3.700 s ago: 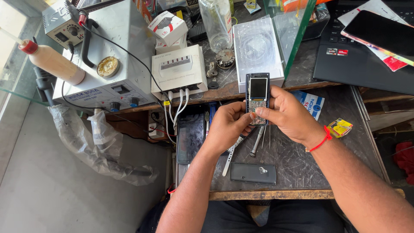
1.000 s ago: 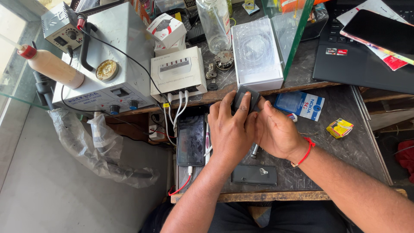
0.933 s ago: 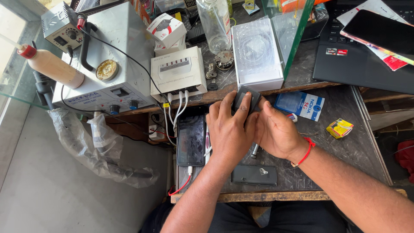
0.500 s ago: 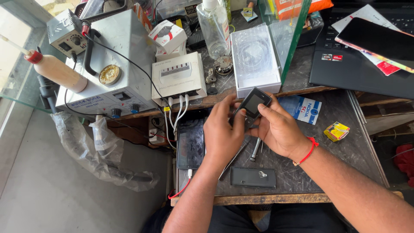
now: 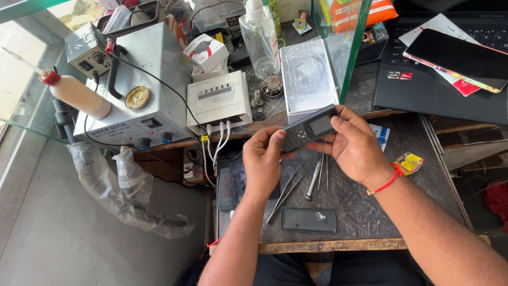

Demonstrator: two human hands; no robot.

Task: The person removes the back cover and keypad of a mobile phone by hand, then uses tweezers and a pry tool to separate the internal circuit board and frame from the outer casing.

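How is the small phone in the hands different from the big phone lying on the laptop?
The small keypad phone is held tilted above the bench between the left hand and the right hand; the large smartphone lies flat on the laptop, untouched. The small one has buttons under a little screen; the large one is all glass. Both screens are dark.

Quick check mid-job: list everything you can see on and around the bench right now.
keypad phone: one, dark grey, held in both hands over the bench
back cover: one, dark, front of bench
screwdriver: one, silver, under the hands
tweezers: one pair, metal, beside screwdriver
tablet: one, black, left bench edge
rework station: one, grey, left
white hub: one, cables plugged in
spray bottle: one, clear, rear
clear box: one, rear
laptop: one, black, right
smartphone: one, dark, on laptop
left hand: grip on phone's lower end
right hand: grip on phone's upper end
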